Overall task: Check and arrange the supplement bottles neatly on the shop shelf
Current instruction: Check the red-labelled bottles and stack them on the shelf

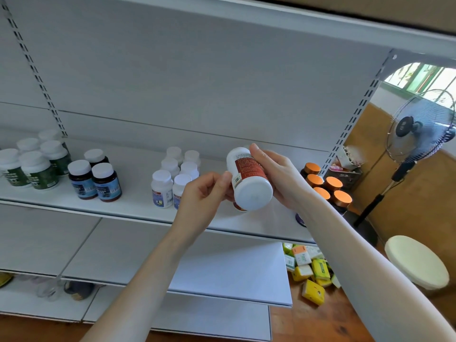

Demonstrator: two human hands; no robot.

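About twenty bottles (254, 193), two hands (202, 196)

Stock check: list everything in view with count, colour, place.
held bottle: one, white with red-brown label, between both hands
green-label bottles: five visible, white caps, shelf far left
blue-label bottles: three, dark, white caps, shelf left
white bottles: six, white, shelf centre
orange-capped bottles: five, dark, shelf right end
shelf: one, white, ahead
tissue packs: several, mostly yellow, floor right
fan: one, black, right
stool: one, cream, lower right
left hand: one, holds held bottle
right hand: one, grips held bottle
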